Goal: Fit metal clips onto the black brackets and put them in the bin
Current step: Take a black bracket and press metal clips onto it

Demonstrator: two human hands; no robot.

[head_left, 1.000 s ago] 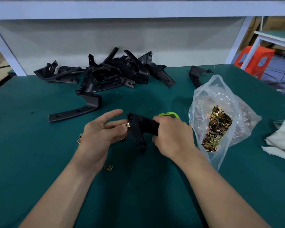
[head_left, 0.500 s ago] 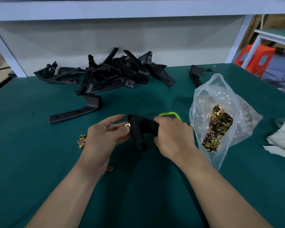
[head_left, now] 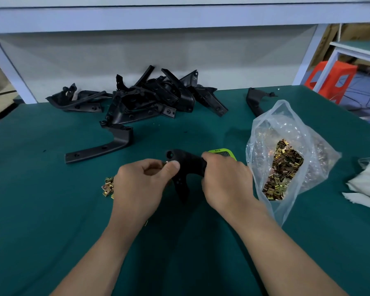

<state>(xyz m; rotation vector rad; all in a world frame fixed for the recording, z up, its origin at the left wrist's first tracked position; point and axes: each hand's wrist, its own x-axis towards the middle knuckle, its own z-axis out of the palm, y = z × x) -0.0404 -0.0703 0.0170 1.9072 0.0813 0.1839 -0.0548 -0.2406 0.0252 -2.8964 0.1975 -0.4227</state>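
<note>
At the frame centre my right hand grips the curved black plastic bracket. My left hand, fingers spread a second ago, now pinches the small metal clip against it, so I judge the fitting has begun.

We see bare green bench at 9 o'clock and at 6 o'clock, between and beside our arms, so a hand can pass there. At 12 o'clock a pile of black brackets blocks the back edge. One long bracket lies flat in front of it. A small heap of clips sits just beside our left hand. At 3 o'clock a clear bag of clips stands close to our right hand, with a white cloth beyond it.
</note>
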